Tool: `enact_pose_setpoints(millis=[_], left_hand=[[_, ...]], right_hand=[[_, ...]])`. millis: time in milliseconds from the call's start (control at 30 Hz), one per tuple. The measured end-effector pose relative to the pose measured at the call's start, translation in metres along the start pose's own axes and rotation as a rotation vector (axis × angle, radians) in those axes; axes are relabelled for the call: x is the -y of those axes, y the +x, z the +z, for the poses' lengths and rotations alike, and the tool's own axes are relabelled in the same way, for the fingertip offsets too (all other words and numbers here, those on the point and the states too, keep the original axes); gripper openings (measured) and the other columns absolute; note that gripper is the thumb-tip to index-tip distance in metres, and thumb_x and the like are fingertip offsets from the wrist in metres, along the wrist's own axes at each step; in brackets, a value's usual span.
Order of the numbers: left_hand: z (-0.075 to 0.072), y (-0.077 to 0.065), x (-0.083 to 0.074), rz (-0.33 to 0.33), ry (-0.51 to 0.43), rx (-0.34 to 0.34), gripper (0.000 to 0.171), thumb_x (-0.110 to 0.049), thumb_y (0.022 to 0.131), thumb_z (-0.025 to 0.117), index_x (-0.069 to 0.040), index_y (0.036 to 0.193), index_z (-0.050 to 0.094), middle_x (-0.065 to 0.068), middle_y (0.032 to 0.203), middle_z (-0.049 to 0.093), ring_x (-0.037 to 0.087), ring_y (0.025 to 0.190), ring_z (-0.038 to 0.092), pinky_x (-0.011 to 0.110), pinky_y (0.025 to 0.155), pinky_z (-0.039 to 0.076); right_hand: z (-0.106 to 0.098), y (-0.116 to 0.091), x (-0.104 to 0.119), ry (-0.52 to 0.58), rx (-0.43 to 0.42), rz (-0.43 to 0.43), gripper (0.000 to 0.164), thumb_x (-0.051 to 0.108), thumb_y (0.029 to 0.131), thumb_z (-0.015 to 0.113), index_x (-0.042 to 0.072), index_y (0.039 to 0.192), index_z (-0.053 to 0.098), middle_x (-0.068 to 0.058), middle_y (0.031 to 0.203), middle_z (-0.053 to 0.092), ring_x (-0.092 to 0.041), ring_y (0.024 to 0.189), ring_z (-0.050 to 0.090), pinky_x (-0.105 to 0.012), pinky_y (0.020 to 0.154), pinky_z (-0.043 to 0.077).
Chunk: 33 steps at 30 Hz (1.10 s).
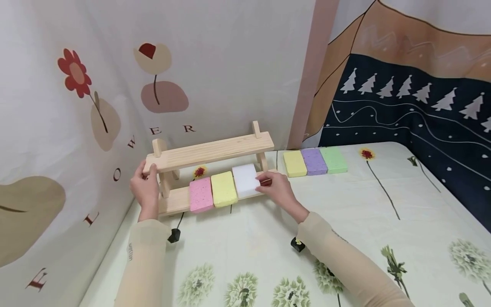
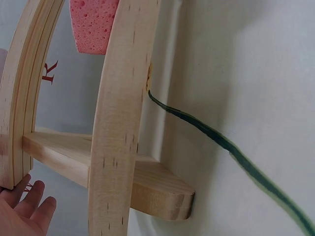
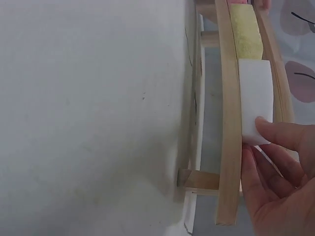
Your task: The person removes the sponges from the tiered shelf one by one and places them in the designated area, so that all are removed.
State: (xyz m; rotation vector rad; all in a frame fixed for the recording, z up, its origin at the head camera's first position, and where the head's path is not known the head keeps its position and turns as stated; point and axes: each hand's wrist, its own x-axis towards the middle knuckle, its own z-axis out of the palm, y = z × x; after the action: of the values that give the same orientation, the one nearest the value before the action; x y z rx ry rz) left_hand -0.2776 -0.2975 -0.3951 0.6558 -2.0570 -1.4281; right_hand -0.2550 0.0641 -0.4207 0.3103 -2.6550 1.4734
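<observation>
A two-tier wooden rack stands against the back cloth. My left hand grips the left end of its upper board, thumb at the front; in the left wrist view its fingertips show at that board's end. On the lower board a pink sponge, a yellow sponge and a white sponge stand in a row, leaning back. My right hand pinches the white sponge at its right edge. In the right wrist view the thumb lies on the white sponge's face, beside the yellow one.
Right of the rack, a second yellow sponge, a purple sponge and a green sponge lie side by side on the flower-print tablecloth. Printed cloth walls rise behind and at the left.
</observation>
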Motion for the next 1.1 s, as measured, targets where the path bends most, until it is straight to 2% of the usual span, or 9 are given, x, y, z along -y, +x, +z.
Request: enact_pose_setpoints(millis=[233,433,600,900,1100], left_hand=[[-0.001,0.001,-0.002,0.008,0.006,-0.004,0.053,-0.043,0.099,0.055,-0.021,0.147,0.051,0.008,0.143,0.059,0.013,0.115,0.057,0.031,0.109,0.046],[-0.001,0.000,0.000,0.014,0.033,-0.010,0.052,-0.043,0.098,0.056,-0.022,0.146,0.053,0.010,0.135,0.064,0.004,0.099,0.054,0.025,0.100,0.047],[-0.001,-0.001,-0.001,0.003,0.032,0.001,0.052,-0.043,0.098,0.055,-0.022,0.146,0.052,0.009,0.139,0.062,0.005,0.105,0.056,0.026,0.102,0.047],[0.001,0.003,-0.001,0.001,0.033,-0.016,0.051,-0.043,0.098,0.056,-0.023,0.145,0.054,0.010,0.134,0.064,-0.002,0.092,0.051,0.020,0.092,0.046],[0.001,0.003,0.001,-0.024,0.007,-0.011,0.051,-0.042,0.098,0.056,-0.024,0.145,0.053,0.008,0.137,0.062,0.002,0.099,0.054,0.021,0.098,0.046]], right_hand=[[0.002,-0.001,-0.001,0.018,-0.019,0.016,0.026,0.007,0.084,0.079,0.006,0.110,0.075,-0.011,0.105,0.076,-0.024,0.093,0.072,-0.033,0.080,0.060],[0.006,-0.009,-0.006,0.038,-0.047,-0.002,0.027,0.006,0.085,0.077,0.004,0.112,0.075,-0.012,0.108,0.076,-0.024,0.093,0.072,-0.033,0.079,0.060],[0.006,-0.014,-0.008,0.048,-0.091,-0.038,0.027,0.004,0.085,0.076,0.003,0.113,0.075,-0.014,0.108,0.076,-0.025,0.094,0.073,-0.034,0.081,0.060],[-0.006,-0.015,-0.010,0.063,-0.159,-0.047,0.026,0.000,0.086,0.074,0.000,0.112,0.075,-0.017,0.107,0.076,-0.027,0.094,0.073,-0.036,0.081,0.061],[-0.018,-0.015,-0.013,0.050,-0.167,-0.048,0.028,0.000,0.087,0.073,-0.001,0.115,0.073,-0.018,0.111,0.075,-0.029,0.097,0.072,-0.038,0.085,0.060]])
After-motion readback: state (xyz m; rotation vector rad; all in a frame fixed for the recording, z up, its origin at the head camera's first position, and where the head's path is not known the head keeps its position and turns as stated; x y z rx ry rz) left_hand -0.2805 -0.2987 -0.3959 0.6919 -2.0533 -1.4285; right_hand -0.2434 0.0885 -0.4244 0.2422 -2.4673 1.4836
